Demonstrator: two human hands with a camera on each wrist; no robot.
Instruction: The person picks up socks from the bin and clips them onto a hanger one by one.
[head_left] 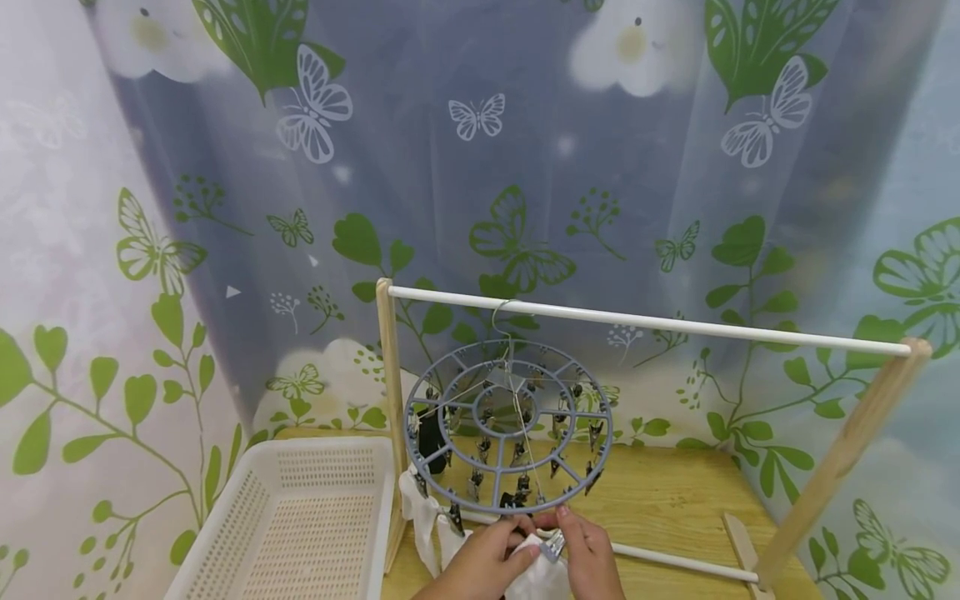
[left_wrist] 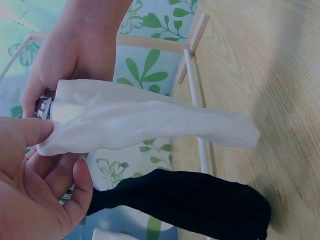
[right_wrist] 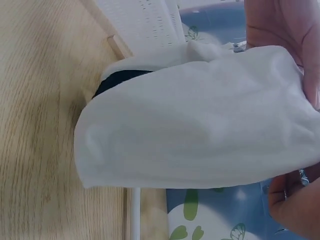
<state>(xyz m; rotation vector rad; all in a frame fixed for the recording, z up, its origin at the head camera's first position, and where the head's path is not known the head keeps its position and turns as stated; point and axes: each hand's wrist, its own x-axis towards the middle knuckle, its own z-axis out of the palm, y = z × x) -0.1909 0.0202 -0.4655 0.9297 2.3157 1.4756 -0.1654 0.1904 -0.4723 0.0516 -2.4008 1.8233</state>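
A white sock (left_wrist: 140, 117) hangs from between both hands, below the front rim of a round grey-blue clip hanger (head_left: 608, 425). My left hand (head_left: 483, 562) pinches the sock's cuff between thumb and fingers. My right hand (head_left: 588, 554) grips a metal clip (head_left: 553, 546) at the cuff's edge. Beside this sock, a black sock (left_wrist: 185, 202) dangles close to the left fingers in the left wrist view. Other white socks (head_left: 422, 508) hang from the hanger's left front side.
The hanger hooks over the white top rail (head_left: 645, 321) of a wooden-ended rack (head_left: 843, 458). Many small clips dangle from its rings. A white perforated basket (head_left: 382, 500) stands left of the rack on the wooden table (head_left: 660, 492). A patterned curtain (head_left: 480, 208) hangs behind.
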